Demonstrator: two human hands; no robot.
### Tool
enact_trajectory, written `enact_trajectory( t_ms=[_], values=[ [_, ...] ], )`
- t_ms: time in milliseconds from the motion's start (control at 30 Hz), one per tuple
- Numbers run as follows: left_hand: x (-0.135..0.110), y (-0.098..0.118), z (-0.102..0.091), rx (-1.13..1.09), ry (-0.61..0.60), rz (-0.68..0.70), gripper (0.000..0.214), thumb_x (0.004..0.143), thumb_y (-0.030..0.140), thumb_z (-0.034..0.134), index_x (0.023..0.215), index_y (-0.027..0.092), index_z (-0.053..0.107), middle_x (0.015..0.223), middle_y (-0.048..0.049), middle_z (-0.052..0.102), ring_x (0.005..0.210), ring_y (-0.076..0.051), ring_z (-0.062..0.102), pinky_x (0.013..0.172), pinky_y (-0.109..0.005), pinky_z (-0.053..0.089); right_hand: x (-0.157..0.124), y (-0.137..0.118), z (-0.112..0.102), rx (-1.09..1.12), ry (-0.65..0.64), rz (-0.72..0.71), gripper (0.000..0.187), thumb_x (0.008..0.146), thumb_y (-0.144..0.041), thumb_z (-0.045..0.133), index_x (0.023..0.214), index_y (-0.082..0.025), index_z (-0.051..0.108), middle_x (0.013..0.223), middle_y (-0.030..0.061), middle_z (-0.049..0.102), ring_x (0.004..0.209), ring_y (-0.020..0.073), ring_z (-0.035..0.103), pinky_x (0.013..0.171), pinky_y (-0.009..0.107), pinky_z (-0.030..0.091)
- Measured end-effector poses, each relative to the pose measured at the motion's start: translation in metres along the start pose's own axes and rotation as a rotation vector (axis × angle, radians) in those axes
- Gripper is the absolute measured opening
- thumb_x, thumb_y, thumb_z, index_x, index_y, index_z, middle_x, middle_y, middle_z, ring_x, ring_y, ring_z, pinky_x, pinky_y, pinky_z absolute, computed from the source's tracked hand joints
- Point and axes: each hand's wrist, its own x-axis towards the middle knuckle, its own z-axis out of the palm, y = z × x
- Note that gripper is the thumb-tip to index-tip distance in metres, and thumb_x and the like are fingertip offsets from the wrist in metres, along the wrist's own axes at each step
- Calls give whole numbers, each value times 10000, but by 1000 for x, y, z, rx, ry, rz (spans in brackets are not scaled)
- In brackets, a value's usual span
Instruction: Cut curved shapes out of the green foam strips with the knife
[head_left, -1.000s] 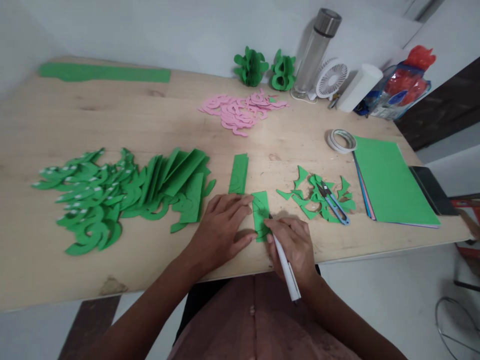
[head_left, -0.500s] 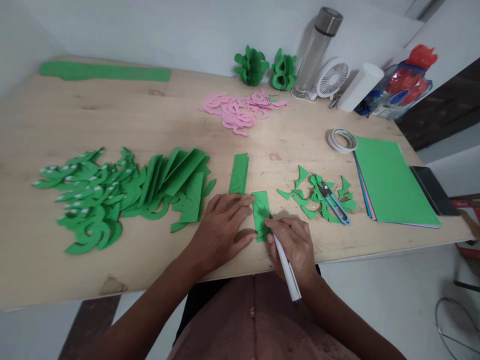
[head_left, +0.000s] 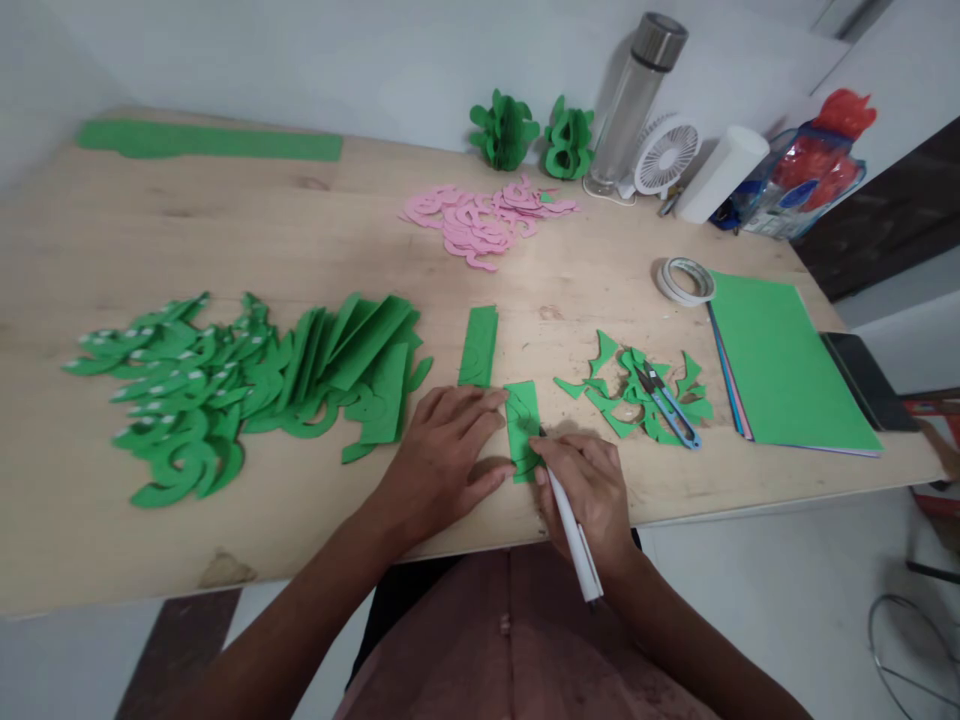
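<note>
A small green paper rectangle (head_left: pixel 522 418) lies near the front edge of the wooden table (head_left: pixel 225 230). My left hand (head_left: pixel 442 462) rests flat on the table with its fingertips pressing the paper's left side. My right hand (head_left: pixel 589 495) is closed around a white pen (head_left: pixel 571 535), whose tip touches the paper's right part. Another folded green strip (head_left: pixel 478 346) lies just behind it.
Green cut shapes and folded pieces (head_left: pixel 247 385) spread to the left. Green scraps with small blue snips (head_left: pixel 670 407) lie right, then green sheets (head_left: pixel 784 365), a tape roll (head_left: pixel 682 281) and a phone (head_left: pixel 866 380). Pink cutouts (head_left: pixel 484 222), paper ornaments (head_left: pixel 504 132), bottle (head_left: pixel 630 100), fan (head_left: pixel 664 155) stand behind.
</note>
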Motion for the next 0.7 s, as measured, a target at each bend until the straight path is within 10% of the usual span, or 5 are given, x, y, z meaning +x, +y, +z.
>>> enact_trajectory(
  t_ms=[700],
  values=[
    [1,1,0,-13,-16,-3,272,860,313,654,1090,196,569,1327,-122,642,1231,-327,546,1040,-516,409,29,9,-7,575,6,377,151,942,-260,585,1035,-235,702,944,45,758,889,203,716,785,345,574]
  ],
)
